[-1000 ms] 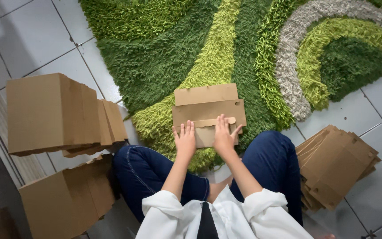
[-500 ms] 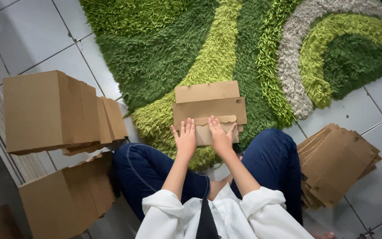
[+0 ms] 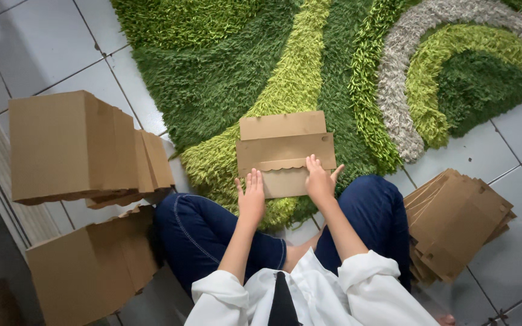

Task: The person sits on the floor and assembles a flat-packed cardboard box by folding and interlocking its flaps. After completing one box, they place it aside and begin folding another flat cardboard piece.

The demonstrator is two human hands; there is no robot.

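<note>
Currently both our left hand (image 3: 252,198) and right hand (image 3: 320,181) press flat, fingers spread, on the cardboard blank (image 3: 285,152); soft rug (image 3: 225,90) probably lets the crease skew.

The person wears a white shirt with short sleeves, whose loose, wide cuffs end well back from the left hand (image 3: 251,199) and right hand (image 3: 320,181). A black tie runs down the chest. The legs are in dark blue jeans with pale seam stitching.
</note>
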